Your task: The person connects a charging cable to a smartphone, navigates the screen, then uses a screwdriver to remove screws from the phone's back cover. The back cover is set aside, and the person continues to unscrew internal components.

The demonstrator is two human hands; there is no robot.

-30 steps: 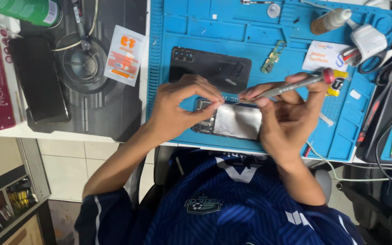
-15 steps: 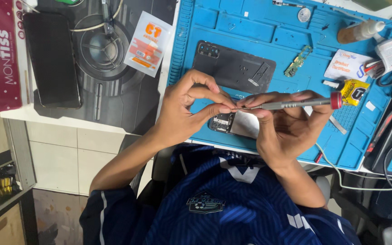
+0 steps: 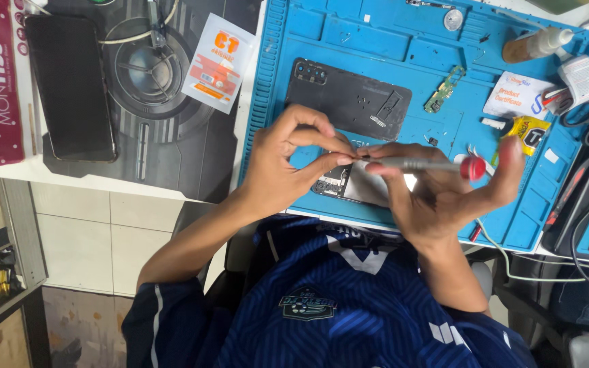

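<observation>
Over the ribbed blue mat (image 3: 390, 41), the right hand (image 3: 438, 197) pinches a slim metal screwdriver (image 3: 417, 164) with a red cap. The left hand (image 3: 288, 160) pinches at its tip, above an opened phone (image 3: 349, 184); a black back cover (image 3: 349, 99) lies just beyond.

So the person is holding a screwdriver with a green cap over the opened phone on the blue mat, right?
Not quite: the head view shows the cap is red, not green. The right hand holds the screwdriver over the opened phone on the blue mat, with the left hand pinching at its tip.
</observation>
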